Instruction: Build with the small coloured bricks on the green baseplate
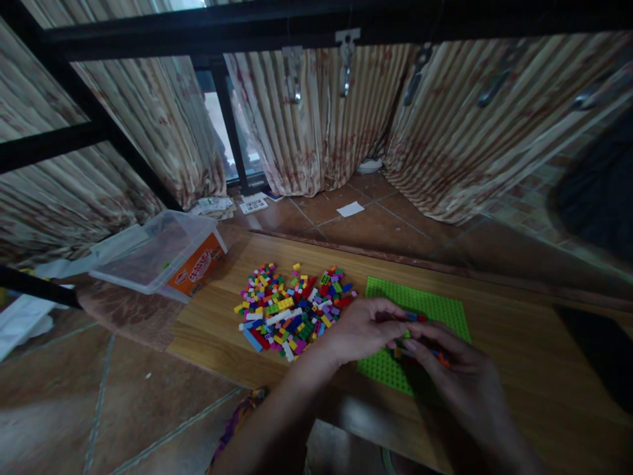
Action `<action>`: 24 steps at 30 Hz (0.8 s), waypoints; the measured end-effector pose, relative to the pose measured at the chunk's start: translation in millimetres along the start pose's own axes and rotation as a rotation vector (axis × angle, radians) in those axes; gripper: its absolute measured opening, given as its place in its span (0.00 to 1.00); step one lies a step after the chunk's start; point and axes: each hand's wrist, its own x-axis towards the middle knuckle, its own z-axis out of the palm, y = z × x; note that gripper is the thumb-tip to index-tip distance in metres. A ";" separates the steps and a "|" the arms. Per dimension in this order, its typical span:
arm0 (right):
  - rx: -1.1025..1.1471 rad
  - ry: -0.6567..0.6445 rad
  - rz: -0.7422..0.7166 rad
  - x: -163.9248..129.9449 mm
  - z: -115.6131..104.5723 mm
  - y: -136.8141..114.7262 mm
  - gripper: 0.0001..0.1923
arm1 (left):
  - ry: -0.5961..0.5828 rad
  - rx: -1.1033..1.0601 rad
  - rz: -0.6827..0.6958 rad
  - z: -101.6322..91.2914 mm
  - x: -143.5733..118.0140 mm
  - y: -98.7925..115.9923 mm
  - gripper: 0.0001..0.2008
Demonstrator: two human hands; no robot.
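Fingers (390,330) of left hand (363,328) and right hand (459,371), curled inward, pinch a green brick (407,334).

This is a room in a home, going by its furnishings. Beyond the left hand (368,330) and right hand (457,373), long striped curtains (316,119) with a reddish pattern hang down to the floor (148,389), which is laid with brown tiles. A window (232,132) shows through a gap ahead and left of the left hand, with loose papers (253,204) below it. Under both hands runs a wooden table (524,356); toy bricks (291,313) lie heaped just left of the left hand, and a clear plastic tub (158,287) sits farther left. The light is dim, so what the dark frame (237,31) high beyond the hands belongs to is hard to say.
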 end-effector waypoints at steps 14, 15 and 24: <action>-0.223 -0.009 -0.047 -1.9 -12.6 15.6 0.12 | -0.027 0.118 -0.043 7.4 -3.7 4.5 0.08; -0.237 0.018 -0.039 -0.9 -15.1 16.5 0.12 | -0.020 0.126 -0.047 7.4 -3.7 4.6 0.08; -0.280 0.180 0.102 6.9 -32.7 32.5 0.14 | 0.035 0.520 0.004 -3.8 -1.3 5.4 0.12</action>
